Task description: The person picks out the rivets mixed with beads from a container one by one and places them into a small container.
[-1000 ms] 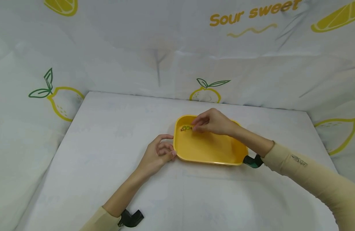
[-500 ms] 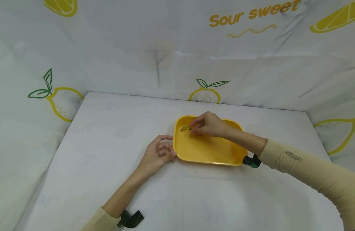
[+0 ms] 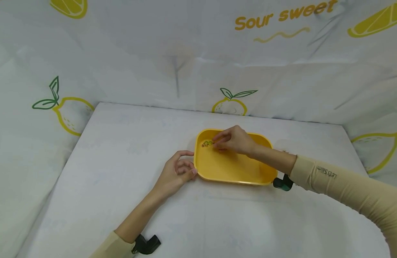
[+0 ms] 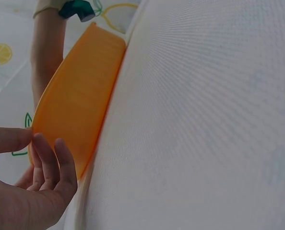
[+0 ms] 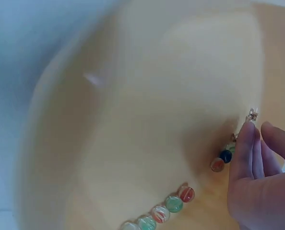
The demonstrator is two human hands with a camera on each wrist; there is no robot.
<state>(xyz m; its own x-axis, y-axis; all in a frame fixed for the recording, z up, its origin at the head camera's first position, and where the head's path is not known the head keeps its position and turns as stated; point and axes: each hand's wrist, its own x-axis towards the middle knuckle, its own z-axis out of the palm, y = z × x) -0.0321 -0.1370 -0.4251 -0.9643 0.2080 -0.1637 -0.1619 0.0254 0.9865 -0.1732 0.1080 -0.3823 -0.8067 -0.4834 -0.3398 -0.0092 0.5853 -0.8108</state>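
Note:
A yellow tray (image 3: 230, 168) stands on the white-covered table. My left hand (image 3: 175, 174) rests against its left end, index finger and thumb touching the wall, the other fingers loosely bent. My right hand (image 3: 235, 140) reaches into the tray, thumb and fingertips brought near each other. Beside those fingertips lie small green glass balls (image 3: 207, 143); the right wrist view also shows a tiny gold-coloured piece (image 5: 252, 115). There, a row of swirled glass balls (image 5: 160, 213) lies on the tray floor, and a dark blue ball (image 5: 225, 156) lies near the fingers. Whether the right fingers pinch anything is hidden.
A white cloth backdrop (image 3: 137, 64) with printed lemons rises behind and beside the table (image 3: 105, 172). Dark wrist-camera mounts (image 3: 147, 244) are fixed at both sleeve cuffs; the right mount (image 3: 283, 182) sits close to the tray's right front corner.
The right hand has lowered slightly and shifted a little inside the tray, its forearm tilting with it. Left hand and tray have stayed in place.

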